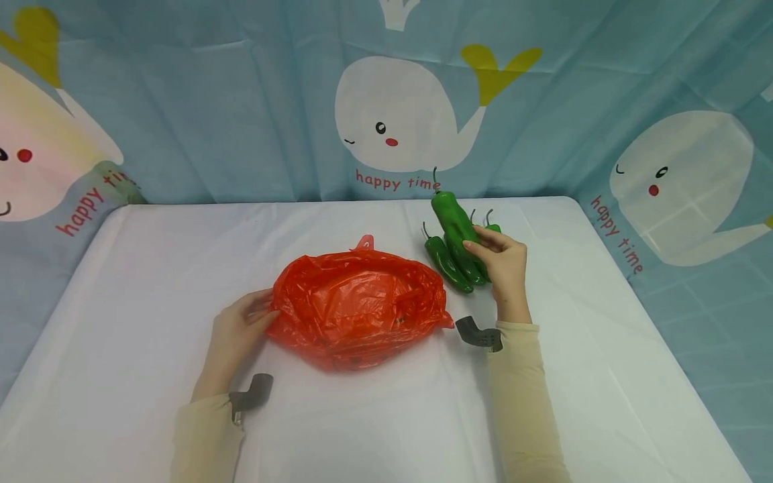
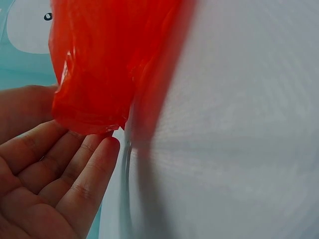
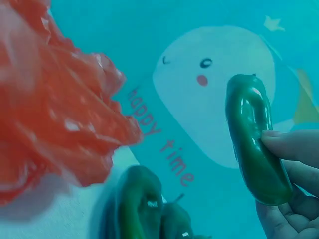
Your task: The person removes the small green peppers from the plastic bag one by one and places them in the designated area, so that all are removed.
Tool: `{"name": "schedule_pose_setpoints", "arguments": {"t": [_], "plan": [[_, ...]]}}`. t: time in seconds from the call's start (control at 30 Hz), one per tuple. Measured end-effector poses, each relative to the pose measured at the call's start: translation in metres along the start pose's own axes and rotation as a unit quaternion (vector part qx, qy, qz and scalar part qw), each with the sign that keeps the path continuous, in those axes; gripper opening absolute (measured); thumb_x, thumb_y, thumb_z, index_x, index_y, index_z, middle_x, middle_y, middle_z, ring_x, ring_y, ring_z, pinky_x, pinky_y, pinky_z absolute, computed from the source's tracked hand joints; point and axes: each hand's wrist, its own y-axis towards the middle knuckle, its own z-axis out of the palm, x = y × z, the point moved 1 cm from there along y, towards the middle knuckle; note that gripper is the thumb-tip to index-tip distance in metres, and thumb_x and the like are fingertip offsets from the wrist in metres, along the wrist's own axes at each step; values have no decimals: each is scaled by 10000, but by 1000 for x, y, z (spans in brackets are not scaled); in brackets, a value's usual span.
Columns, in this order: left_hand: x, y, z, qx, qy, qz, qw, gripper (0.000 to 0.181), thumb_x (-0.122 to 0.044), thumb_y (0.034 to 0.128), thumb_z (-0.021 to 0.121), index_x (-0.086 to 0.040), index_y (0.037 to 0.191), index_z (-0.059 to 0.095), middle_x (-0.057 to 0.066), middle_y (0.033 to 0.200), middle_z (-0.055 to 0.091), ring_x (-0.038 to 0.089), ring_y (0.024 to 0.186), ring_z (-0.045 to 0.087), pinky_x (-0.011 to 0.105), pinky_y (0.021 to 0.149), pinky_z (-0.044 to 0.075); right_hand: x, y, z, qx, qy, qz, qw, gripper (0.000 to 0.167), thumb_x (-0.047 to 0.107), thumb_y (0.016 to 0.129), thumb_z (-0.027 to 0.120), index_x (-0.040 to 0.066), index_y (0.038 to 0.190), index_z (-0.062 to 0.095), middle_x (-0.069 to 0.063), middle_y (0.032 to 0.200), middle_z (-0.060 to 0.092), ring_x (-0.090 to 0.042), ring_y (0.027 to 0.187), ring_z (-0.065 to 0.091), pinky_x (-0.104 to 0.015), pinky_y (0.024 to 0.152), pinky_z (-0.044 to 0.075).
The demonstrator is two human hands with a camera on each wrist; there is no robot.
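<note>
A red plastic bag (image 1: pixel 362 302) lies on the table with its mouth spread wide. At its left edge is my left hand (image 1: pixel 238 332); in the left wrist view the fingers (image 2: pixel 87 184) are fairly straight and lie against the bag's side (image 2: pixel 94 89). My right hand (image 1: pixel 501 268) pinches a green pepper (image 1: pixel 453 215) between thumb and fingers, raised above the pile. In the right wrist view the held pepper (image 3: pixel 256 139) shows nearly whole. Several more green peppers (image 1: pixel 445 263) lie to the right of the bag, partly hidden by the held one and my hand.
A white cloth covers the table (image 1: pixel 151 268). Behind and beside it hangs a blue curtain (image 1: pixel 241 121) with whale prints. Dark curved mounts (image 1: pixel 477 333) are worn at both wrists.
</note>
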Motion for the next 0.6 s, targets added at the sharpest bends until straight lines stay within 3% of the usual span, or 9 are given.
{"name": "schedule_pose_setpoints", "arguments": {"t": [0.3,0.6], "plan": [[0,0,0,-21,56,50,10000,414,-106,913,616,-6,1305,529,203,1203,606,334,1073,613,384,901,493,-6,4,-8,-264,98,74,9996,347,1,777,746,-49,1112,670,5,926,685,-103,861,645,-182,750,552],[-1,-1,-1,36,-35,-55,10000,432,-150,922,616,-25,1324,518,195,1217,599,328,1085,607,379,909,491,-15,10,-26,-673,301,129,9972,347,-27,764,750,-52,1102,672,-32,954,688,-109,880,648,-171,753,547]]}}
